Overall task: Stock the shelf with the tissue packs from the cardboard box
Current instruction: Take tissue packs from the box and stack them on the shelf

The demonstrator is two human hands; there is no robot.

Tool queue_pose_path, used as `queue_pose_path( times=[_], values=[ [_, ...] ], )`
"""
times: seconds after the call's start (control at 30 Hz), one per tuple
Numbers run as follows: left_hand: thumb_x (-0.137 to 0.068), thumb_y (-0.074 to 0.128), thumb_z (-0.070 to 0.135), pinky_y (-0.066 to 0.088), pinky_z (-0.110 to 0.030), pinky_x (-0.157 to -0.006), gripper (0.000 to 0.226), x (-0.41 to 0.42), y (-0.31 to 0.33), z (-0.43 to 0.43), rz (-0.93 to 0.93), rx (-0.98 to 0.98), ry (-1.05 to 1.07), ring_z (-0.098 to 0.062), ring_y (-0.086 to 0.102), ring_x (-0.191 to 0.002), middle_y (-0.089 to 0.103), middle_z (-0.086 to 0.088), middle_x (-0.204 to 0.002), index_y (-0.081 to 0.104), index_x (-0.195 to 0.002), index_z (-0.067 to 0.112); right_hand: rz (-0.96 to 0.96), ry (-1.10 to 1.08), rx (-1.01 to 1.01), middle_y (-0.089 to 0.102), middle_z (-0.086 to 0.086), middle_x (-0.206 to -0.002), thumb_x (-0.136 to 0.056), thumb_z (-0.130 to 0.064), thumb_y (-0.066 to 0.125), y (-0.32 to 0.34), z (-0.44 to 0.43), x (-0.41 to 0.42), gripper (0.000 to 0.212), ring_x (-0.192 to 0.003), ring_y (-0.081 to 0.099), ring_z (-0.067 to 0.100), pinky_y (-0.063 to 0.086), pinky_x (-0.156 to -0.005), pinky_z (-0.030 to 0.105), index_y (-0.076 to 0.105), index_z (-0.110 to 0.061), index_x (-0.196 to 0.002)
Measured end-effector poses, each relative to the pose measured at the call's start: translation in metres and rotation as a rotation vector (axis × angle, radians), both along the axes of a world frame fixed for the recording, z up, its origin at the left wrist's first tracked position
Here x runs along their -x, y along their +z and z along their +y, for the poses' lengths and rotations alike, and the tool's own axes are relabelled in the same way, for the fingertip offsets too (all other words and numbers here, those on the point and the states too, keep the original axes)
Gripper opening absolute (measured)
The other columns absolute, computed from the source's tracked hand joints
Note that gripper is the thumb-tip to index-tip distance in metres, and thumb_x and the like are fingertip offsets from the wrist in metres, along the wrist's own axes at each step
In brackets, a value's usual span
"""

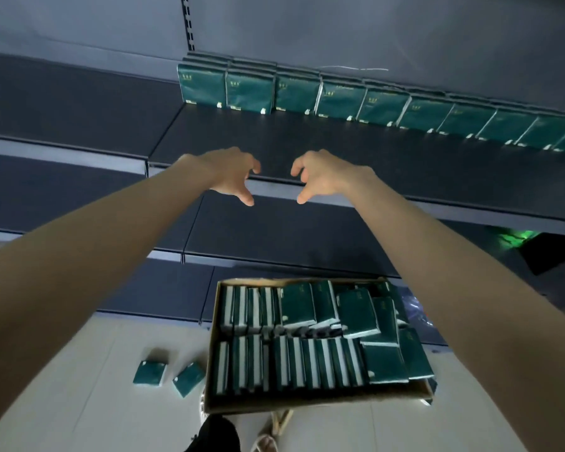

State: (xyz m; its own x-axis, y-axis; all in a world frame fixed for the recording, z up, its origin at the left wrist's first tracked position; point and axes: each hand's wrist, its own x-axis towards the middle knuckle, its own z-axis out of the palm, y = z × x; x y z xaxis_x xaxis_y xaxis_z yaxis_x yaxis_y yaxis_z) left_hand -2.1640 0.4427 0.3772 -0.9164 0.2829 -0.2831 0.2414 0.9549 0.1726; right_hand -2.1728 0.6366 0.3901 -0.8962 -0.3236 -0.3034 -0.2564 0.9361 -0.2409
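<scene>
A row of dark green tissue packs (340,99) stands upright at the back of the grey shelf (274,148), running from its middle to the right edge of view. My left hand (230,172) and my right hand (320,172) hover side by side over the shelf's front edge, fingers loosely curled toward each other, holding nothing. Below on the floor lies the cardboard box (213,353), filled with several green tissue packs (307,337), most on edge in two rows, some lying flat at the right.
Two loose tissue packs (168,375) lie on the pale floor left of the box. Lower empty shelves (274,230) step out beneath the stocked one. A slotted upright (189,24) runs up the back panel. My feet (258,432) show below the box.
</scene>
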Motion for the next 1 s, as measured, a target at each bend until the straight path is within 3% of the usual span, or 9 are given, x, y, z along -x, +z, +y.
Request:
queue_pose_path(
  times=[0.1,0.27,0.67,0.8,0.9,1.0],
  values=[
    [-0.077,0.075,0.040,0.044,-0.040,-0.094,0.077,-0.020,-0.030,0.005,-0.071,-0.007,0.010,-0.028,0.051,-0.117,0.054,-0.004,-0.131,0.039,-0.142,0.019,-0.068,0.000,0.018,0.052,0.008,-0.132,-0.078,-0.019,0.078,-0.033,0.007,-0.020,0.064,-0.115,0.055,0.028,0.046,-0.092,0.037,0.049,-0.017,-0.135],
    [-0.078,0.075,0.040,0.042,-0.040,-0.099,0.080,-0.052,-0.101,0.002,-0.209,0.003,0.028,-0.029,0.048,-0.123,0.048,-0.006,-0.138,0.035,-0.144,0.020,-0.209,-0.027,0.022,0.051,0.009,-0.135,-0.078,-0.017,0.077,-0.105,0.011,-0.053,0.064,-0.117,0.054,0.030,0.045,-0.099,0.047,0.049,-0.017,-0.135],
    [-0.080,0.072,0.037,0.041,-0.043,-0.101,0.075,-0.142,-0.268,-0.005,-0.420,-0.066,0.068,-0.027,0.046,-0.125,0.046,-0.008,-0.138,0.037,-0.143,0.015,-0.545,-0.139,0.091,0.047,0.011,-0.142,-0.085,-0.017,0.071,-0.273,-0.001,-0.136,0.066,-0.124,0.051,0.027,0.043,-0.099,0.036,0.040,-0.010,-0.142],
    [-0.086,0.063,0.043,0.025,-0.044,-0.113,0.082,-0.166,-0.304,-0.009,-0.440,0.042,0.012,-0.027,0.022,-0.142,0.020,-0.009,-0.156,0.019,-0.150,0.015,-0.629,-0.246,0.152,0.040,0.011,-0.148,-0.088,-0.020,0.067,-0.308,-0.007,-0.155,0.069,-0.131,0.044,0.027,0.039,-0.102,0.035,0.032,-0.011,-0.147],
    [-0.090,0.056,0.046,0.005,-0.047,-0.118,0.084,-0.181,-0.325,-0.012,-0.398,0.088,0.005,-0.026,-0.001,-0.147,0.002,-0.008,-0.160,0.009,-0.152,0.016,-0.680,-0.336,0.201,0.045,0.013,-0.143,-0.090,-0.022,0.065,-0.327,-0.013,-0.167,0.068,-0.125,0.049,0.030,0.044,-0.099,0.039,0.030,-0.011,-0.147],
    [-0.091,0.053,0.047,-0.003,-0.044,-0.118,0.083,-0.194,-0.342,-0.013,-0.383,0.067,0.016,-0.025,-0.008,-0.147,-0.004,-0.009,-0.160,0.005,-0.152,0.015,-0.713,-0.416,0.223,0.054,0.013,-0.133,-0.090,-0.025,0.064,-0.347,-0.019,-0.177,0.067,-0.113,0.056,0.028,0.047,-0.093,0.038,0.032,-0.011,-0.147]
  ],
)
